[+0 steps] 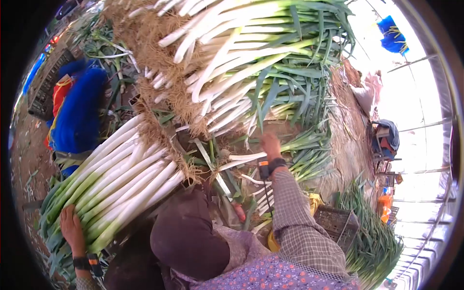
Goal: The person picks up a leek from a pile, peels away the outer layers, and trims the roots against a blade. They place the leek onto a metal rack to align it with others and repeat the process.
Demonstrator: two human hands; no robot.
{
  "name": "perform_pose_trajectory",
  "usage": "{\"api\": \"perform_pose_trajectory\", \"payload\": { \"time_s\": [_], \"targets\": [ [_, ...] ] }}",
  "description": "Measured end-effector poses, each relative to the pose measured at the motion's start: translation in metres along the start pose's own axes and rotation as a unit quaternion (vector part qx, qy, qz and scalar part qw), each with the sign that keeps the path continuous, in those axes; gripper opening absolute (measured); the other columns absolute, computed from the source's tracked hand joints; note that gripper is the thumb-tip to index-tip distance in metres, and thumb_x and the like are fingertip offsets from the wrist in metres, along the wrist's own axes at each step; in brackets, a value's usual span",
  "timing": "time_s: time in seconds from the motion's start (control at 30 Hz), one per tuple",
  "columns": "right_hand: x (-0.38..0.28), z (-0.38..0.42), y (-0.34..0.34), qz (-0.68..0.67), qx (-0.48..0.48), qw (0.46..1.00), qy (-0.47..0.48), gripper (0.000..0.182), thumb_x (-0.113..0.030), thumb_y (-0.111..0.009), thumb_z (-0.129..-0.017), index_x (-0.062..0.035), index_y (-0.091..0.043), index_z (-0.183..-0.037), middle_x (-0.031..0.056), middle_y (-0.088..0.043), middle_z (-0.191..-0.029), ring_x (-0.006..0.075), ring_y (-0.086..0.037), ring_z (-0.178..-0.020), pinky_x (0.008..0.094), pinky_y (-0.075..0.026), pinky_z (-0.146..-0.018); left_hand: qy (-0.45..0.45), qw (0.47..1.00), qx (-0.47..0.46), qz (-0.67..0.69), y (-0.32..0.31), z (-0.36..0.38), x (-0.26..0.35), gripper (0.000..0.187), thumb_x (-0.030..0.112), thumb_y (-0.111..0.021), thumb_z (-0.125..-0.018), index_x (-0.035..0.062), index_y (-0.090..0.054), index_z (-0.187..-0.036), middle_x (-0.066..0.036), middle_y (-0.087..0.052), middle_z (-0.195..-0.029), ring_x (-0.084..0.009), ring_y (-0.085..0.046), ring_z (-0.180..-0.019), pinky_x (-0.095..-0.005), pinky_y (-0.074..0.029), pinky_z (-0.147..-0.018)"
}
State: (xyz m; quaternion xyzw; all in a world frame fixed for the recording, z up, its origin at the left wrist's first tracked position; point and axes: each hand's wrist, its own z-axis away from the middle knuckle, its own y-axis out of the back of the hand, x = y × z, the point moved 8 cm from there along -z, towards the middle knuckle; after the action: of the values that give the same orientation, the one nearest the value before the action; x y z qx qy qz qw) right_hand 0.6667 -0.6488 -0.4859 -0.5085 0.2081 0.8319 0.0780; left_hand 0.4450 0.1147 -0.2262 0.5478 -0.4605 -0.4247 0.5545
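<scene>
My left hand [72, 228] lies over the green end of a thick bundle of leeks [128, 176] at the lower left, its fingers spread against the outer stalks. The bundle's white stalks run up to roots pointing right. My right hand [270, 146] is low among the loose leeks [309, 153] right of centre, just below the large pile of leeks [241, 63]. Its fingers are too small and partly hidden to show whether they grip a stalk. Dark straps with small orange-marked devices are on both wrists.
A person in blue clothing [79, 113] is at the left, near a dark crate [48, 84]. Another crate [338, 224] stands at my right, beside a heap of green leaves [372, 241]. Farther right is a chair with a bag [385, 140]. Loose leaves and trimmings litter the ground.
</scene>
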Motion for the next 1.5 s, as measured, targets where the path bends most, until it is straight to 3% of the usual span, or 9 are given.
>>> {"api": "perform_pose_trajectory", "payload": {
  "time_s": [0.3,0.4,0.67,0.93,1.03,1.13,1.23,1.27,1.5],
  "targets": [
    [0.052,-0.105,-0.065,0.238,0.067,0.969,0.012,0.067,-0.037,-0.073,-0.073,0.0048,-0.052,-0.120,0.0272,-0.063,-0.108,0.0403,-0.063,-0.098,0.0421,-0.050,-0.085,0.027,0.998,-0.044,-0.043,-0.013,0.003,-0.029,0.039,0.024,-0.040,-0.093,0.0020,-0.055,-0.121,-0.019,-0.052,-0.125,-0.0378,-0.046,-0.118,-0.0446,-0.033,-0.102],
    [0.020,-0.092,-0.072,0.210,0.107,0.969,-0.077,0.056,-0.030,-0.068,-0.080,0.0125,-0.055,-0.115,0.0244,-0.060,-0.118,0.0311,-0.061,-0.102,0.0410,-0.047,-0.087,0.032,0.997,-0.039,-0.059,-0.013,0.005,-0.030,0.039,0.024,-0.040,-0.093,0.0020,-0.055,-0.122,-0.019,-0.051,-0.126,-0.0378,-0.045,-0.120,-0.0446,-0.033,-0.103],
    [-0.001,-0.010,-0.069,-0.198,-0.011,0.979,-0.038,0.012,-0.019,-0.044,-0.096,-0.0088,-0.044,-0.090,0.0023,-0.046,-0.065,0.0109,-0.042,-0.049,0.0272,-0.035,-0.041,0.017,0.997,-0.036,-0.064,-0.016,0.005,-0.041,0.040,0.024,-0.041,-0.092,0.0020,-0.055,-0.122,-0.019,-0.051,-0.125,-0.0384,-0.046,-0.119,-0.0459,-0.033,-0.102],
    [0.108,0.188,0.055,0.051,-0.042,0.990,-0.127,0.017,-0.022,-0.048,-0.093,-0.0065,-0.051,-0.086,0.0022,-0.051,-0.067,0.0108,-0.048,-0.055,0.0282,-0.039,-0.046,-0.004,0.998,-0.036,-0.042,-0.011,-0.001,-0.024,0.038,0.023,-0.039,-0.093,0.0011,-0.054,-0.121,-0.018,-0.053,-0.120,-0.0378,-0.048,-0.114,-0.0453,-0.037,-0.098],
    [0.117,0.248,0.142,-0.007,-0.007,0.982,-0.187,0.020,-0.021,-0.049,-0.094,-0.0082,-0.056,-0.108,-0.0023,-0.047,-0.070,0.0084,-0.047,-0.059,0.0247,-0.039,-0.050,-0.011,0.998,-0.025,-0.049,-0.017,-0.004,-0.030,0.038,0.023,-0.039,-0.094,0.0014,-0.054,-0.121,-0.018,-0.053,-0.121,-0.0376,-0.048,-0.114,-0.0459,-0.037,-0.097],
    [0.120,0.309,0.234,0.153,-0.006,0.988,0.035,0.038,-0.019,-0.050,-0.094,-0.0062,-0.050,-0.129,-0.0036,-0.049,-0.080,0.0087,-0.044,-0.065,0.0238,-0.040,-0.058,-0.014,0.998,-0.012,-0.062,-0.023,-0.005,-0.040,0.039,0.024,-0.039,-0.094,0.0024,-0.054,-0.122,-0.018,-0.053,-0.121,-0.0375,-0.048,-0.115,-0.0464,-0.037,-0.096],
    [0.130,0.388,0.332,0.207,0.083,0.967,-0.121,0.039,-0.014,-0.051,-0.091,-0.0097,-0.050,-0.131,-0.0022,-0.049,-0.071,0.0083,-0.044,-0.060,0.0240,-0.040,-0.053,-0.004,0.997,-0.035,-0.072,-0.019,-0.005,-0.034,0.039,0.026,-0.038,-0.096,0.0041,-0.055,-0.123,-0.018,-0.054,-0.121,-0.0378,-0.048,-0.115,-0.0472,-0.038,-0.095],
    [0.110,0.420,0.344,0.024,0.123,0.955,-0.271,0.036,-0.017,-0.051,-0.093,-0.0128,-0.051,-0.129,-0.0036,-0.049,-0.068,0.0075,-0.044,-0.052,0.0238,-0.038,-0.045,-0.012,0.997,-0.028,-0.066,-0.018,-0.004,-0.033,0.038,0.026,-0.038,-0.096,0.0040,-0.055,-0.123,-0.017,-0.054,-0.121,-0.0378,-0.049,-0.115,-0.0473,-0.038,-0.095],
    [0.067,0.427,0.429,-0.305,0.268,0.913,-0.031,0.034,-0.021,-0.045,-0.100,-0.0217,-0.042,-0.133,0.0011,-0.052,-0.072,0.0119,-0.047,-0.054,0.0286,-0.043,-0.048,-0.036,0.998,-0.016,-0.053,-0.015,-0.007,-0.025,0.037,0.025,-0.038,-0.098,0.0027,-0.055,-0.122,-0.018,-0.055,-0.120,-0.0379,-0.050,-0.113,-0.0470,-0.040,-0.092]
  ]
}}
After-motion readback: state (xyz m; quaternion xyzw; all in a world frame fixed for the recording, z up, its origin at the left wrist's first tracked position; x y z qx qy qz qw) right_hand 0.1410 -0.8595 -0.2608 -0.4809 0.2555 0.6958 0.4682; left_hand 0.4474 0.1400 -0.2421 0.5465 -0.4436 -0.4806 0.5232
